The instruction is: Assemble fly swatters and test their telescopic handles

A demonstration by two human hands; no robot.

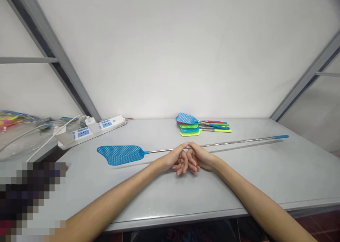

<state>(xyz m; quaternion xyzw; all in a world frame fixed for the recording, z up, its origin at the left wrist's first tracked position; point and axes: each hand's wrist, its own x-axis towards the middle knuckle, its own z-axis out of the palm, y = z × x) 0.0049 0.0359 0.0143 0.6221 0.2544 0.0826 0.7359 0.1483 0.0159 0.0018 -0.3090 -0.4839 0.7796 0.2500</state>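
Note:
A blue fly swatter (122, 155) with a long, extended metal shaft lies crosswise in front of me, its mesh head to the left and its blue grip (281, 137) to the right. My left hand (178, 160) and my right hand (198, 157) meet at the middle of the shaft, thumbs close together. Both are closed on the shaft, with the lower fingers loosely curled. A shadow beneath the swatter shows it raised slightly off the grey table (164, 196). The pinched stretch of shaft is partly hidden by my fingers.
Behind my hands lies a pile of shorter fly swatters (189, 125) in blue, green, red and yellow. A white power strip (91, 131) with plugs and cables stands at the back left, near clear plastic bags (23, 136). Grey metal frame posts (63, 65) rise at both sides.

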